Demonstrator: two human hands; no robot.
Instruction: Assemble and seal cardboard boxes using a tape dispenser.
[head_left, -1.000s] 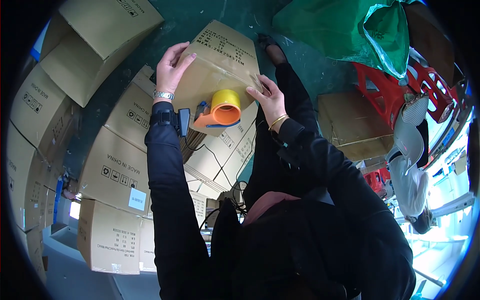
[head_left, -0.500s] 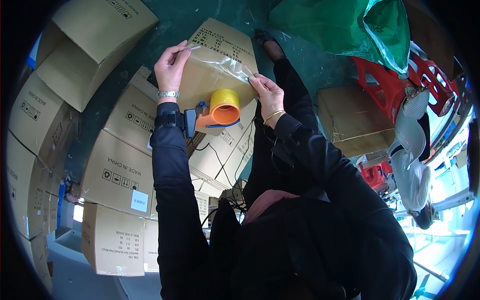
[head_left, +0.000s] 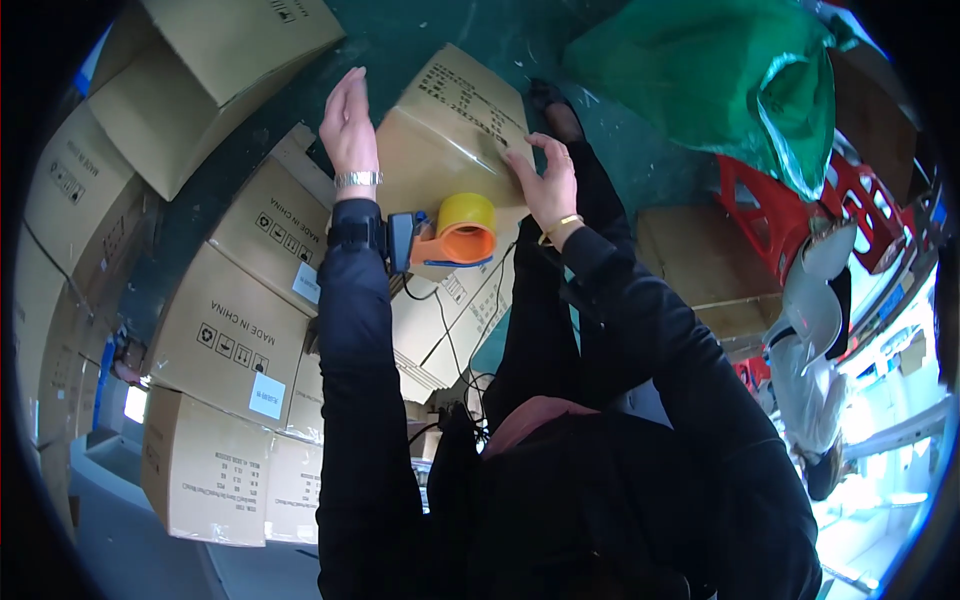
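Observation:
A brown cardboard carton (head_left: pixel 455 115) with dark print stands in front of me, a strip of clear shiny tape lying across its upper edge. An orange tape dispenser with a yellow roll (head_left: pixel 466 222) rests at the carton's near end, by my left wrist. Beside the carton's left side my left hand (head_left: pixel 350 128) is raised, fingers stretched and nothing held. My right hand (head_left: pixel 550 182) is at the carton's right edge, thumb and fingers apart, fingertips close to the tape's end; whether they touch the carton I cannot tell.
Stacked cartons (head_left: pixel 225 330) fill the left side, one open carton (head_left: pixel 165 120) at upper left. To the right lie a green plastic bag (head_left: pixel 700 80), red plastic stools (head_left: pixel 765 215) and another carton (head_left: pixel 705 255). A person in light clothes (head_left: pixel 810 370) is at far right.
Both hands have let go of the clear tape, which now lies on the carton. My left hand has lifted away with its fingers straightened; my right hand has opened.

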